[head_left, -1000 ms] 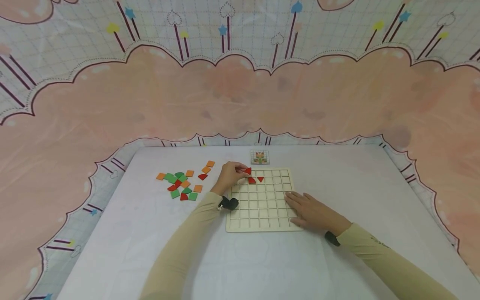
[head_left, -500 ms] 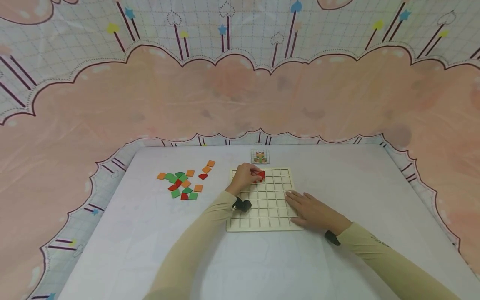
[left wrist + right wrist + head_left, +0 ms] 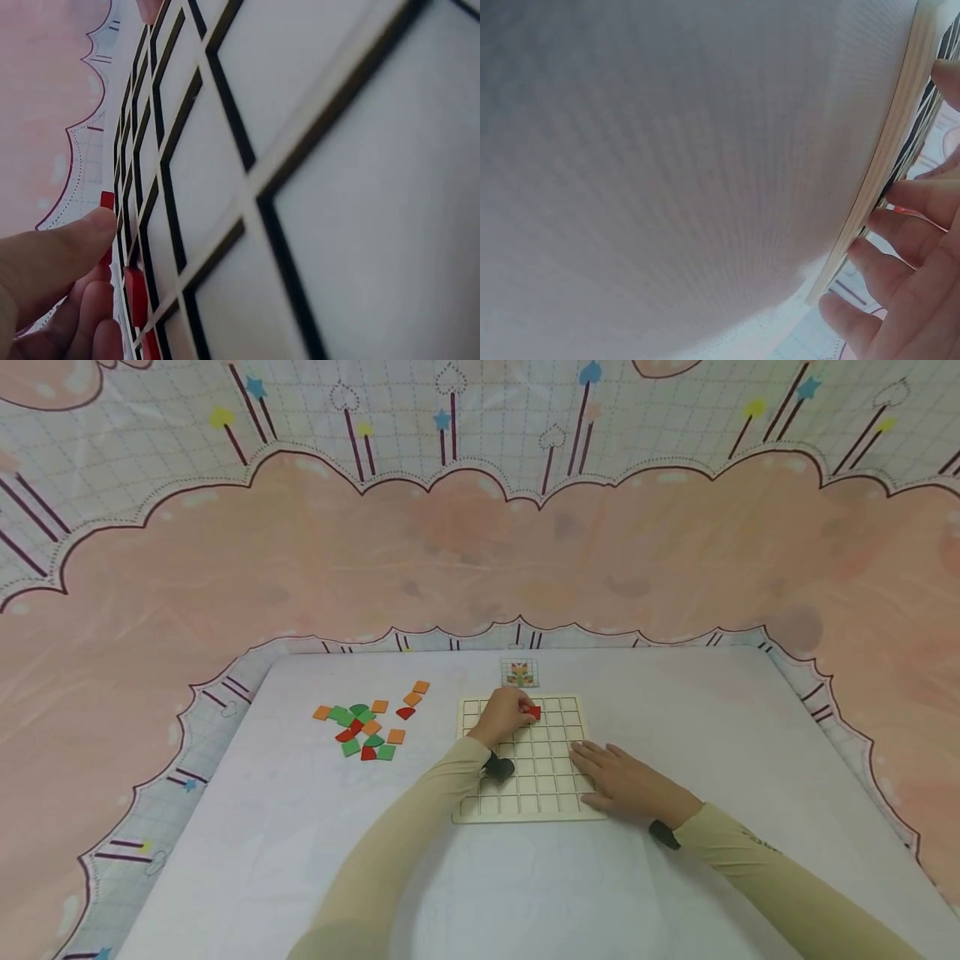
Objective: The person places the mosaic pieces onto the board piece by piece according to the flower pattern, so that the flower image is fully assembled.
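My left hand (image 3: 504, 714) is over the upper part of a pale wooden grid board (image 3: 534, 783). Its thumb and fingers pinch a small red tile (image 3: 107, 200), which the left wrist view shows at the thumb tip. Just below it in that view, other red tiles (image 3: 136, 297) sit in the grid; in the head view the hand hides most of this spot. My right hand (image 3: 626, 783) lies on the board's right edge, fingers extended. The right wrist view shows its fingertips touching the board's wooden rim (image 3: 885, 154).
Left of the board lie loose tiles: orange squares (image 3: 396, 737), green pieces (image 3: 350, 747) and red pieces (image 3: 405, 713), several overlapping. A small pattern card (image 3: 520, 673) lies beyond the board's far edge. A white cloth (image 3: 525, 893) covers the table; a patterned curtain stands behind.
My left hand has moved right across the board's upper rows, carrying a red quarter-round tile from the left edge toward the middle columns. The right hand has stayed in place.
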The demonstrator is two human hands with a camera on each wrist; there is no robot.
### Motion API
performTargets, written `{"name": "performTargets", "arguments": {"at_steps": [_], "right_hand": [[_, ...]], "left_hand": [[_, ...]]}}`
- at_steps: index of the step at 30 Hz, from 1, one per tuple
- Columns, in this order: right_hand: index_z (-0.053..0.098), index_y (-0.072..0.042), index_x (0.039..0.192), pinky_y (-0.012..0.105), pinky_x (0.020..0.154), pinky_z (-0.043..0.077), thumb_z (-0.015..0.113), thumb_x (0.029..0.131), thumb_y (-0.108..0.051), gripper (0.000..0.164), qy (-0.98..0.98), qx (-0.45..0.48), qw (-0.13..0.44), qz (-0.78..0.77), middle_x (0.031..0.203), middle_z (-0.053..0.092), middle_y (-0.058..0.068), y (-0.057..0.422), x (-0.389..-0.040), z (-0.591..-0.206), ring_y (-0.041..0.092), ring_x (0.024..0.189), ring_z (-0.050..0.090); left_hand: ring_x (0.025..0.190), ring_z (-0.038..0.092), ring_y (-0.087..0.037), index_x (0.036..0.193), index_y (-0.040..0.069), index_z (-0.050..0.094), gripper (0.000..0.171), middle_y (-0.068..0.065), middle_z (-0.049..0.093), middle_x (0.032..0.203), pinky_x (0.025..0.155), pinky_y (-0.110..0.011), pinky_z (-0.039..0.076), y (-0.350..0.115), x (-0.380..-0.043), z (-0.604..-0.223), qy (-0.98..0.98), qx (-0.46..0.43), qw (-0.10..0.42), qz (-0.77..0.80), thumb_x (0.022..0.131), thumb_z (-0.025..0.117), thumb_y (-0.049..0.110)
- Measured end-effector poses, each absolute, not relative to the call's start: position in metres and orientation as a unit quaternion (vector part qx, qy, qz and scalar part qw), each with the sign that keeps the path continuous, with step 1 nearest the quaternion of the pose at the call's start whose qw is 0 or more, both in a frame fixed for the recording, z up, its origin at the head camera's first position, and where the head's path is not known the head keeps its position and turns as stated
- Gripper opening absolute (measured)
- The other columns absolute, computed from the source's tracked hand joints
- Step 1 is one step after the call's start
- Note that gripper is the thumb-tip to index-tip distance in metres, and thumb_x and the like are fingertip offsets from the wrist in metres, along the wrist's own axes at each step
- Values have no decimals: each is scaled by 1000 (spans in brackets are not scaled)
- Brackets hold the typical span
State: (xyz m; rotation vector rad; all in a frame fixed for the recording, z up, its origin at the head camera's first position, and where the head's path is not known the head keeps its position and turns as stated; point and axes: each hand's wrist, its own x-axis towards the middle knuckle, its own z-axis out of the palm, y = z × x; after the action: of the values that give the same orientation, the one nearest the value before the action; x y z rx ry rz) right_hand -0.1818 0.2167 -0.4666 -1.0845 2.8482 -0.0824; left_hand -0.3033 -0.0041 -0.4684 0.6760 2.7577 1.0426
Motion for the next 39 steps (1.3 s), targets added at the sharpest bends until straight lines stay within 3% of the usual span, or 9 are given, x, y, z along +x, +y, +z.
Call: {"name": "performTargets", "arguments": {"at_steps": [10,30,39], "right_hand": [[35,0,143,46,112,31,53,93,-36,65,927,-368,60,-31,150,35,15,214,-185,-468,29,139,33],[31,-3,146,47,113,29,51,94,-41,67,924,-370,91,-28,154,28,12,212,-182,-468,28,142,28],[33,-3,145,47,113,29,52,93,-40,66,926,-364,93,-31,154,29,12,212,-181,-467,28,141,29]], "left_hand": [[81,63,-18,95,-1,71,17,-11,70,89,72,-24,51,3,-303,-470,920,229,50,314,81,72,7],[77,60,-15,94,1,72,21,-8,69,85,71,-24,50,-4,-302,-475,923,237,29,301,77,77,13],[77,61,-14,93,4,74,16,-7,70,87,67,-20,49,-9,-302,-471,915,250,70,309,80,74,12]]}}
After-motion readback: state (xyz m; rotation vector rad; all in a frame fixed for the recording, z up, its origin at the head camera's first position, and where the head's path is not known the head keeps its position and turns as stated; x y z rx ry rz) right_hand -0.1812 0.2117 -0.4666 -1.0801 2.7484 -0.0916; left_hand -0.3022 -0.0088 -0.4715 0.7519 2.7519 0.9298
